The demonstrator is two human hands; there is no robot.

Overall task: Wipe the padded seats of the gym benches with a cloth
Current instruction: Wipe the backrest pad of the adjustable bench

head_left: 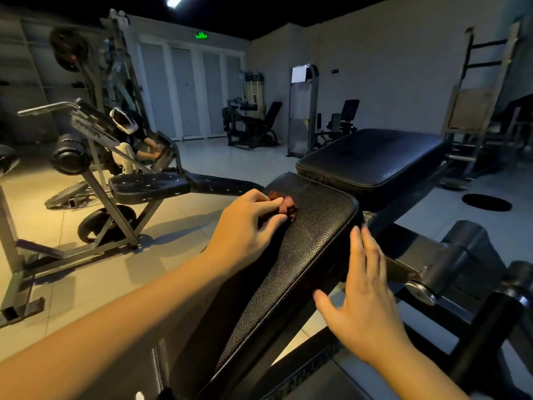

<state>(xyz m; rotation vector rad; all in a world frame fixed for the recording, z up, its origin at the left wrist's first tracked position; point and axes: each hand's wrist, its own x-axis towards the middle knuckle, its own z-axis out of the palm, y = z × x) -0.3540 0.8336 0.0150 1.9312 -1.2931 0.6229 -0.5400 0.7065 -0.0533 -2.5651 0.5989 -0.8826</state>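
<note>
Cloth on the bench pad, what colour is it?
Dark reddish brown; the cloth shows best in the head view, bunched under the left hand.

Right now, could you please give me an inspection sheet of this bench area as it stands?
Surface: black padded seat, textured, tilted; second pad beyond it.
Job's things: dark red cloth, bunched, on the seat's far end.
Clutter: dark disc flat on the floor, right.
Hands: left hand grips the cloth; right hand open, straight fingers at the seat's right edge.
Cables: nothing seen.
Surroundings: another bench to the left; a seated person behind it; machines by the far wall.
</note>
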